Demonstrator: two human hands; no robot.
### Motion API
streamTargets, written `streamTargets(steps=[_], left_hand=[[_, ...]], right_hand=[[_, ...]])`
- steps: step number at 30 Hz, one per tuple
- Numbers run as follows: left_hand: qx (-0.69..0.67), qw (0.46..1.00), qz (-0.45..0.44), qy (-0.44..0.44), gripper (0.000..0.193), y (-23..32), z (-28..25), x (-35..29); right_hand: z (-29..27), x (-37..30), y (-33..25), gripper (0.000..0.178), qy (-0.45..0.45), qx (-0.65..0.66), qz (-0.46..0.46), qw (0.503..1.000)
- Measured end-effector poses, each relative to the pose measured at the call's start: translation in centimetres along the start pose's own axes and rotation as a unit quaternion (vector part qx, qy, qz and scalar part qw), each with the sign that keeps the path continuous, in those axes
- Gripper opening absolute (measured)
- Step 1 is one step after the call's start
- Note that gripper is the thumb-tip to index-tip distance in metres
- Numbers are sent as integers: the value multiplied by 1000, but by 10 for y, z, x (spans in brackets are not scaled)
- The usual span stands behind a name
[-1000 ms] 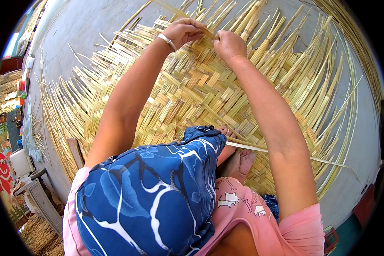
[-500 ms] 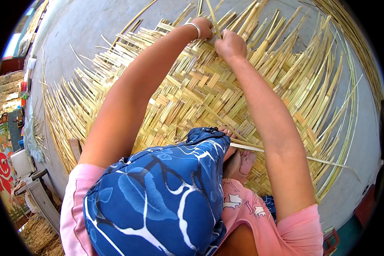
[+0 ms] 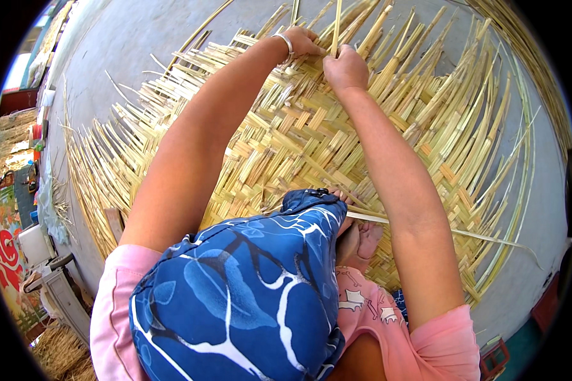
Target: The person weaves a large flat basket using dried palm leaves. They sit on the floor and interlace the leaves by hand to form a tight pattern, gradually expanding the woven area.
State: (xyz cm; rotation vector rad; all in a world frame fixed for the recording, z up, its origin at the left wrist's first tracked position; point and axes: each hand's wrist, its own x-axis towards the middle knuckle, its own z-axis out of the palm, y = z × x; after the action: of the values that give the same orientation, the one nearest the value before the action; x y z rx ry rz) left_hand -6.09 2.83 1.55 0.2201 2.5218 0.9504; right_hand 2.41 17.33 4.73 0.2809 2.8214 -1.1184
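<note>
Beneath my arms spreads a large yellow-green mat (image 3: 299, 143) woven from flat reed strips in a slanting pattern, its far edge a fringe of loose ends. At that far edge, my right hand (image 3: 346, 70) is closed around an upright reed strip (image 3: 337, 28). Just left of it, my left hand (image 3: 303, 41), with a pale bracelet at the wrist, has its fingers bent down among the strip ends. What those fingers grip is hidden. My bare foot (image 3: 366, 240) rests on the mat at its near part.
A blue patterned cloth cap (image 3: 229, 286) covers much of the lower middle. Long loose strips (image 3: 524, 159) lie on the grey floor (image 3: 130, 51) at right, with a bundle of reeds (image 3: 521, 44) beyond. Left stand a grey metal object (image 3: 63, 298) and a straw heap (image 3: 60, 352).
The strip in my right hand has swung from leaning left to nearly upright. My left hand's fingers have stretched slightly right along the mat's far edge.
</note>
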Motion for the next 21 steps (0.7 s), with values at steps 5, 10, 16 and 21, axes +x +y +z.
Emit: streamTargets(steps=[5,10,16,21], left_hand=[[-199,980,-13,13,23,-26,6,-3],[-438,898,-39,9,18,-19,5,-19],[-417,902,-80,75,24,-15,16,-13],[-458,887,-52,28,26,-22,8,-18]], right_hand=[[9,8,7,25,-19,58,35,998],[8,12,5,27,-52,29,29,998],[12,9,9,27,-22,49,35,998],[11,8,7,28,-45,32,31,998]])
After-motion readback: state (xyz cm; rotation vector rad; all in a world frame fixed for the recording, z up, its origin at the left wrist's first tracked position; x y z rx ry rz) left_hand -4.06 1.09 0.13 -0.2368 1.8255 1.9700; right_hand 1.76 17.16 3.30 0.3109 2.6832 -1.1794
